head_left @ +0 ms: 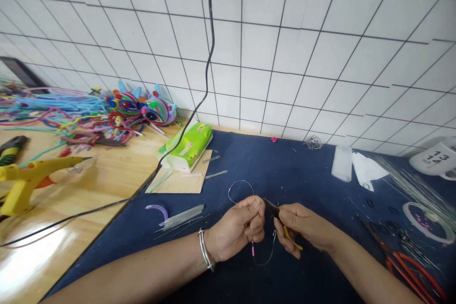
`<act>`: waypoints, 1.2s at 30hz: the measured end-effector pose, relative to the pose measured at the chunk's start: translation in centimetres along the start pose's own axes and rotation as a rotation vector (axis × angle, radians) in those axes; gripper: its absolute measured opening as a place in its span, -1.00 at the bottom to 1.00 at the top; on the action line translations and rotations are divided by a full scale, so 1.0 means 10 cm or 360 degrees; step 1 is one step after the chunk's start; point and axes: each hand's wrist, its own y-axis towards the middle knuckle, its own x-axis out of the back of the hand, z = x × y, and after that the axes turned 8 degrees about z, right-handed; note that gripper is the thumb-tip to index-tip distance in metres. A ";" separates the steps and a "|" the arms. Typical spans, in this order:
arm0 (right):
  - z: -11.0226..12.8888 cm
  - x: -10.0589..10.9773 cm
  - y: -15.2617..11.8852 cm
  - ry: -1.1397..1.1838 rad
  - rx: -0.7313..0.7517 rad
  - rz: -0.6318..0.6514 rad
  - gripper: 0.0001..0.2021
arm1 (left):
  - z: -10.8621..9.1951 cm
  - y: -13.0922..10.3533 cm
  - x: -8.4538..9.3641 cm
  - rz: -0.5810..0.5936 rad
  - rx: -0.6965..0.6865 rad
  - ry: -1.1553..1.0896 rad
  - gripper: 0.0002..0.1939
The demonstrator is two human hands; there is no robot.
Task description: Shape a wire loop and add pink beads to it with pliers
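My left hand (235, 229), with a silver bracelet on its wrist, is closed in a pinch on a thin wire (252, 190). One curve of the wire stands out beyond the fingers, and another hangs below with a pink bead (253, 251) on it and a bent hook at its end. My right hand (306, 223) is wrapped round yellow-handled pliers (272, 207). Their dark jaws point toward my left fingertips; whether they grip the wire there, I cannot tell. Both hands are above a dark blue cloth (285, 171).
Left lie a yellow glue gun (28, 180), pipe cleaners (64, 104) and a green tissue pack (190, 145) on cardboard. A black cable (207, 71) crosses there. Cut wires (185, 217) lie near my left forearm. Orange-handled scissors (409, 273), a white ring (408, 209) and a mug (434, 159) are right.
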 end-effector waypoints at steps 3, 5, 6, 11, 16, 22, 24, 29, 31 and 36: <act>0.01 0.02 -0.01 -0.0135 -0.0014 -0.0058 -0.60 | -0.01 -0.01 -0.03 -0.0043 -0.0017 0.0028 -0.77; 0.02 0.04 -0.03 -0.0231 -0.0041 -0.0094 -0.61 | -0.02 -0.02 -0.04 -0.0072 -0.0026 0.0045 -0.76; 0.03 0.04 -0.04 -0.0277 -0.0059 -0.0113 -0.61 | -0.02 -0.02 -0.04 -0.0087 -0.0029 0.0054 -0.75; 0.04 0.09 -0.06 -0.0582 -0.0088 -0.0229 -0.61 | -0.04 -0.03 -0.06 -0.0147 -0.0027 0.0079 -0.77; 0.02 0.16 -0.06 -0.1123 0.0026 -0.0330 -0.64 | -0.07 -0.06 -0.11 -0.0154 0.0016 0.0023 -0.79; -0.03 0.23 -0.05 -0.1882 0.0262 -0.0520 -0.69 | -0.08 -0.09 -0.19 -0.0180 0.0054 -0.0051 -0.80; -0.05 0.24 -0.05 -0.2047 0.0323 -0.0560 -0.68 | -0.08 -0.10 -0.21 -0.0187 0.0050 -0.0048 -0.79; -0.08 0.28 -0.07 -0.2362 0.0449 -0.0645 -0.67 | -0.08 -0.11 -0.23 -0.0172 0.0056 -0.0016 -0.79; -0.08 0.29 -0.08 -0.2485 0.0485 -0.0673 -0.68 | -0.08 -0.12 -0.23 -0.0167 0.0071 -0.0005 -0.79; -0.08 0.37 -0.13 -0.2763 0.0595 -0.0711 -0.68 | -0.07 -0.12 -0.22 -0.0118 0.0156 0.0007 -0.80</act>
